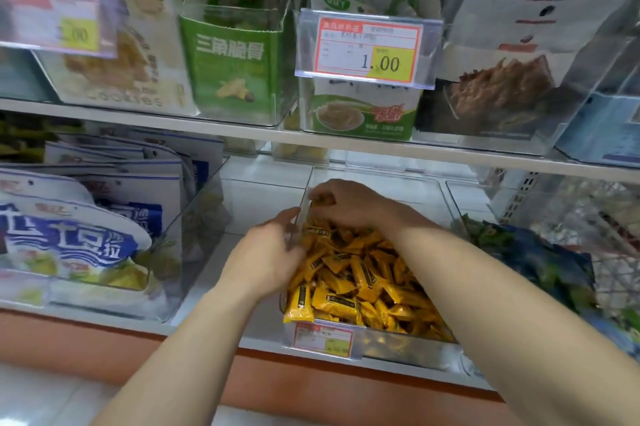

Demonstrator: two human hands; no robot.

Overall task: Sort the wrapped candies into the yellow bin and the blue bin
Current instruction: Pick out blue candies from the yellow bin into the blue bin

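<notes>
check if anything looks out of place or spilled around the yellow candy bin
Nothing has spilled. The yellow candies are heaped toward the front of the clear bin, leaving its back bare. One longer yellow pack stands on end in the front left corner, unlike the small loose pieces.

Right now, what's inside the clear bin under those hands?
Yellow-wrapped candies, piled toward the front of the bin; its back looks bare. The left hand and right hand cover part of the pile, and whatever lies beneath the top candies is hidden.

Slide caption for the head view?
Left hand and right hand work at a clear bin of yellow candies on a shop shelf.
</notes>
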